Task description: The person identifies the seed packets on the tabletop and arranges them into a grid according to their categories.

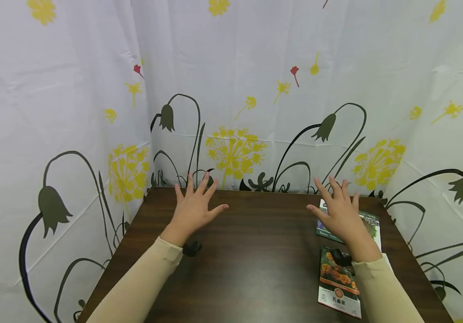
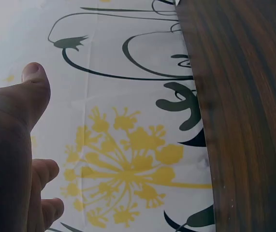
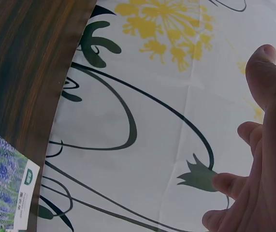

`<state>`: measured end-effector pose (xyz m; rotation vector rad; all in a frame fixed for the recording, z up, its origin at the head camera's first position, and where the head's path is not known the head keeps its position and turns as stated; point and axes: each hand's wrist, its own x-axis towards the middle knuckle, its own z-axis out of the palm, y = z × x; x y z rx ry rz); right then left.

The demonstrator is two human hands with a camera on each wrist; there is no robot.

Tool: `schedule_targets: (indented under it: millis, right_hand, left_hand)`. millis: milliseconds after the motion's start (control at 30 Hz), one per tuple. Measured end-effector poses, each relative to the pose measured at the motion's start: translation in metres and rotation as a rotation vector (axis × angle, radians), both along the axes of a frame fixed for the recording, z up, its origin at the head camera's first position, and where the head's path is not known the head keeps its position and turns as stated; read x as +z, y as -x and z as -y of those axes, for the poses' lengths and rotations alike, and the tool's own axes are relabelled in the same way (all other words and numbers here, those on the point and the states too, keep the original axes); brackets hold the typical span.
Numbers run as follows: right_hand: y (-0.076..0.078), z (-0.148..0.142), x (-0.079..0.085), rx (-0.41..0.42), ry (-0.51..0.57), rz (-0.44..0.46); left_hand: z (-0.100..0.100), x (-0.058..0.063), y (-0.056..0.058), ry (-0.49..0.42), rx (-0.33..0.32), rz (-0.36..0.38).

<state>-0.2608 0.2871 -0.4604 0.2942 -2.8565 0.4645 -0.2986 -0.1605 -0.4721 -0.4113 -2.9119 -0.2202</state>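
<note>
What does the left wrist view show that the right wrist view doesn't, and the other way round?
Only the left wrist view: the left hand, thumb raised.
Only the right wrist view: the right hand, and the purple flowers printed on a packet.
Both: part of the dark brown tabletop and the white cloth with yellow blooms and dark stems.

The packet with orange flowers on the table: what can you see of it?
The packet is a flat rectangle, seemingly printed paper or card. Orange flowers and leaves fill its upper part; below come an orange band, a round emblem and a white end with dark characters. It lies on the brown table, slightly askew, white end nearest the person. A black device by the right sleeve hides some of its upper right area; contact there is unclear.
</note>
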Motion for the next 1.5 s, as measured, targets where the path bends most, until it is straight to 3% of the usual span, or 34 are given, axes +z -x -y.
schedule_targets:
  millis: [467, 733, 1000, 1200, 1500]
  right_hand:
    - [-0.016, -0.009, -0.004, 0.011, 0.022, 0.026]
    - [-0.028, -0.018, -0.005, 0.029, 0.043, 0.017]
    - [-0.044, -0.023, -0.012, 0.02, 0.048, 0.029]
    - [-0.053, -0.028, -0.017, 0.011, 0.095, 0.046]
    - [-0.067, -0.04, -0.039, -0.007, 0.134, 0.075]
  left_hand:
    - [-0.029, -0.002, -0.003, -0.021, -0.046, -0.005]
    - [-0.049, -0.005, -0.007, -0.037, -0.112, -0.034]
    - [-0.073, -0.012, -0.01, -0.044, -0.167, -0.031]
    - [-0.089, -0.018, -0.016, -0.08, -0.203, 0.012]
    - [-0.118, -0.039, -0.029, -0.108, -0.251, 0.068]
